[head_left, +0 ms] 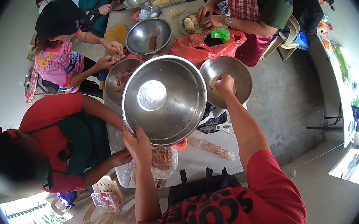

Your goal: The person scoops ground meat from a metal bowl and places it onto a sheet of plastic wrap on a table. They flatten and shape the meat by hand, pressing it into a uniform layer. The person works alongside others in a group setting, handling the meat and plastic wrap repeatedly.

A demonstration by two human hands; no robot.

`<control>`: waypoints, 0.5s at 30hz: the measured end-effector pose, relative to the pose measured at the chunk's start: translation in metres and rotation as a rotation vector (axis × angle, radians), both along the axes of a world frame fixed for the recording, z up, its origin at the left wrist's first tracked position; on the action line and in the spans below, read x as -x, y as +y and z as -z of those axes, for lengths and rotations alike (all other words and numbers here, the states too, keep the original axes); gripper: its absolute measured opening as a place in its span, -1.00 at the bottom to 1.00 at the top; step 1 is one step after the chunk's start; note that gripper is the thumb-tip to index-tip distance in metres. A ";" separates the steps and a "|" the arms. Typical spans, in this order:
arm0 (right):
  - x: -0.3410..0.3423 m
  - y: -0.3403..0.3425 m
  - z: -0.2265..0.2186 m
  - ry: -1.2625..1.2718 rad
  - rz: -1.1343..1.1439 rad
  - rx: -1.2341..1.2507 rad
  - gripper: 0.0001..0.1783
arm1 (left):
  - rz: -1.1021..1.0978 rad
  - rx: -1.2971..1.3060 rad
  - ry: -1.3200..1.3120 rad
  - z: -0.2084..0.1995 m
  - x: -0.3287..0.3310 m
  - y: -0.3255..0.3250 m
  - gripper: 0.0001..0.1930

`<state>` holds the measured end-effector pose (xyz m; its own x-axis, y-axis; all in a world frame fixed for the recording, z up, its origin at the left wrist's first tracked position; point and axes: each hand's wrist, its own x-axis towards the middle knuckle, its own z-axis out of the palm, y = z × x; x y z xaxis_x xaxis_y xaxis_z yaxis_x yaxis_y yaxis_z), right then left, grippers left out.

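Note:
My left hand [138, 141] grips the near rim of a large steel bowl [183, 120], which is lifted and tilted above the table. Its inside is bare metal with a bright glare spot. To the right, my right hand [224, 83] reaches into a second steel bowl [245, 77] on the table. Its fingers are curled down at a pale, yellowish food mixture [235, 89]; what they hold, if anything, is hidden. Partly under the lifted bowl is raw ground meat [163, 159] on a plastic-covered plate. A plastic-wrapped meat roll [212, 149] rests nearby.
A red plastic bag [209, 50], a bowl with raw meat [112, 82] and another steel bowl [141, 39] stand farther back. Close on my left, a person in red and green [66, 140] reaches toward the table. Other people work around it. A plastic chair [101, 223] stands near left.

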<state>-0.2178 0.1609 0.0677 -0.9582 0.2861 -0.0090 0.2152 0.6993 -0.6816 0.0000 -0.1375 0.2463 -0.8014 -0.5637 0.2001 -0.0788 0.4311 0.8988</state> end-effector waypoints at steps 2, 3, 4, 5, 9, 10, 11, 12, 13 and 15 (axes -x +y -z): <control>-0.002 0.001 -0.005 0.049 -0.004 0.013 -0.82 | 0.003 0.011 0.009 -0.001 0.003 0.001 -0.66; -0.005 0.003 -0.005 0.066 -0.031 0.014 -0.81 | 0.009 0.016 0.023 -0.004 0.007 0.006 -0.66; -0.007 0.006 -0.005 0.083 -0.057 0.013 -0.80 | 0.017 0.019 0.037 -0.005 0.010 0.010 -0.66; -0.009 0.007 -0.005 -0.014 -0.108 -0.014 -0.80 | 0.009 0.004 0.028 -0.007 0.011 0.011 -0.65; -0.022 0.017 -0.030 0.005 -0.045 0.005 -0.79 | -0.003 -0.017 0.020 -0.005 0.013 0.016 -0.64; -0.029 0.011 -0.050 0.107 0.034 0.055 -0.79 | -0.005 -0.004 0.022 -0.006 0.012 0.017 -0.64; -0.039 0.002 -0.076 0.195 0.039 0.138 -0.80 | 0.012 -0.040 0.010 -0.016 0.010 0.021 -0.62; -0.051 -0.004 -0.102 0.284 0.047 0.219 -0.80 | 0.020 0.003 -0.035 -0.018 0.009 0.019 -0.55; -0.060 -0.009 -0.118 0.342 -0.024 0.291 -0.81 | 0.034 0.039 -0.078 -0.017 0.009 0.018 -0.47; -0.081 -0.024 -0.143 0.447 -0.161 0.428 -0.82 | 0.077 0.042 -0.044 -0.014 0.010 0.022 -0.38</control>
<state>-0.1366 0.1369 0.2111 -0.9264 0.1982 0.3201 -0.2397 0.3453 -0.9074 -0.0097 -0.1159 0.2602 -0.8504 -0.4922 0.1858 -0.0835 0.4750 0.8760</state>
